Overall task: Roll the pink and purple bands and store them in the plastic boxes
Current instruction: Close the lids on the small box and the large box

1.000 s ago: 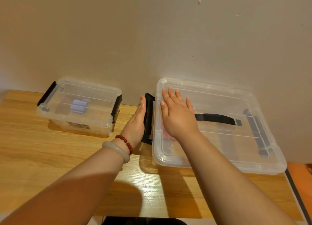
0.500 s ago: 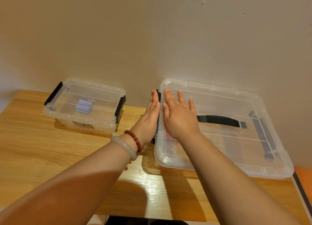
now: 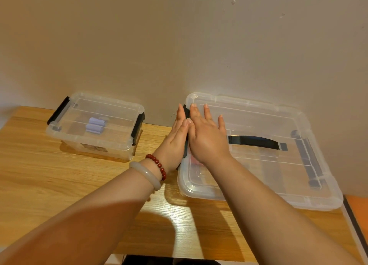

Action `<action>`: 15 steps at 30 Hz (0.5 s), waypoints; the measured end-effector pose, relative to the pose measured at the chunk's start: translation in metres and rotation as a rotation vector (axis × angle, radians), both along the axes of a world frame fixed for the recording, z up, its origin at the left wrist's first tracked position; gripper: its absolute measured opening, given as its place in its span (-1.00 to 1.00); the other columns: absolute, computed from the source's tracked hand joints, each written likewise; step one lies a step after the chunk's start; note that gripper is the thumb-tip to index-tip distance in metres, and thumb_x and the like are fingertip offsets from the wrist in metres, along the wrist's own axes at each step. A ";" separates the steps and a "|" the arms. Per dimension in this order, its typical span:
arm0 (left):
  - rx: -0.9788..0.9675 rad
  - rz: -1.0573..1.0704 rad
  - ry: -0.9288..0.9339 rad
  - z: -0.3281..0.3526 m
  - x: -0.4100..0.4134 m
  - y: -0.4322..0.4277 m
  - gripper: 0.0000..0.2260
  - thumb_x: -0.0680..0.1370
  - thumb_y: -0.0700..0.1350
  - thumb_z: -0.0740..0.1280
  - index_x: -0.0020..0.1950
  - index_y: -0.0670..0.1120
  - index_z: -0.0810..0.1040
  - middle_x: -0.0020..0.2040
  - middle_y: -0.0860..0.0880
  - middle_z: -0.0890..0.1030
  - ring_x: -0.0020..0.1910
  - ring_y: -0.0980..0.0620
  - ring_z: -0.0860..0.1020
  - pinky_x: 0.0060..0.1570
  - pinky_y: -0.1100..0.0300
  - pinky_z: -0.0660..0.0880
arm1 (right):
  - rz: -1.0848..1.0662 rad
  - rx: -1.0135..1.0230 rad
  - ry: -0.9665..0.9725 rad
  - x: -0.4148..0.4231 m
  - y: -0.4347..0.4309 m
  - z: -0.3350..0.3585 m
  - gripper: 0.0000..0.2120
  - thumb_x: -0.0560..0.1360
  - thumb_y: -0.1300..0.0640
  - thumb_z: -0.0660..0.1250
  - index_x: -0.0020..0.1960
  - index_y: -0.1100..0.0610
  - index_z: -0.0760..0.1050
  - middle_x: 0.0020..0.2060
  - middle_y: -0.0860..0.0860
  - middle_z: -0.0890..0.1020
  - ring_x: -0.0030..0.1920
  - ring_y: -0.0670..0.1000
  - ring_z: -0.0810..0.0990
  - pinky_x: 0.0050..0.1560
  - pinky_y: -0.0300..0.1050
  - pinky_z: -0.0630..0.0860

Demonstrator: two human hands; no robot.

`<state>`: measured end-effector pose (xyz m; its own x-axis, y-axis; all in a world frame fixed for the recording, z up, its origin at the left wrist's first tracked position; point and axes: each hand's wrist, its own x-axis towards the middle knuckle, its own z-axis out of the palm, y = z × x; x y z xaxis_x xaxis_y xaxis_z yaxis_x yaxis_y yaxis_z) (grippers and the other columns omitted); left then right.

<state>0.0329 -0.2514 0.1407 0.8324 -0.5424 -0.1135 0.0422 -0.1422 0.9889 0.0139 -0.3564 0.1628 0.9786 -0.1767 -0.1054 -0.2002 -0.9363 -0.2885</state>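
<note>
A large clear plastic box [image 3: 258,197] with its lid on and a black handle [image 3: 253,142] stands at the right of the wooden table [image 3: 39,185]. My right hand [image 3: 207,137] lies flat with straight fingers on the left part of the lid. My left hand [image 3: 175,139] presses flat against the black latch [image 3: 186,113] on the box's left side. A bit of pink shows inside the box under my right wrist [image 3: 194,161]. A small clear box [image 3: 95,125] at the left is shut, with rolled purple bands [image 3: 95,125] inside.
A plain wall rises right behind both boxes. The table's right edge, with a dark strip and an orange surface [image 3: 358,209] beyond it, runs close to the large box. Bare wood lies between the boxes and in front of them.
My left hand has moved right and pushed the black latch in against the side of the large box. My right hand has stayed flat on the lid.
</note>
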 end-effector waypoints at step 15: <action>0.238 -0.065 -0.133 0.008 0.005 0.001 -0.46 0.65 0.13 -0.08 0.56 0.06 -0.22 0.57 0.15 -0.23 0.44 0.35 -0.16 0.37 0.38 -0.14 | -0.044 0.137 -0.087 -0.005 -0.007 0.007 -0.53 0.70 0.03 -0.11 0.60 0.08 0.03 0.57 -0.04 0.14 0.59 -0.02 -0.09 0.54 -0.02 -0.18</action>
